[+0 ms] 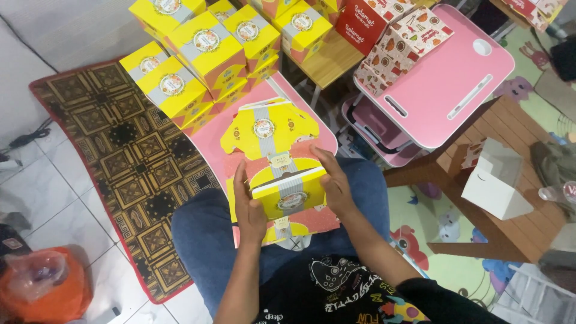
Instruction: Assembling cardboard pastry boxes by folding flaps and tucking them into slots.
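Note:
A yellow cardboard box (289, 191) with a grey band and a round sticker is half folded over my lap. My left hand (248, 204) presses its left side and my right hand (333, 183) holds its right side. Under it lie flat, unfolded yellow and pink box blanks (264, 129) on a small pink table (210, 141). A stack of finished yellow boxes (204, 51) stands beyond the table at the upper left.
A second pink folding table (456, 84) holds a patterned red and white box (401, 48) at the right. A white box (495, 180) sits on a low wooden table. A dark patterned rug (129, 162) lies left, an orange bag (42, 288) at bottom left.

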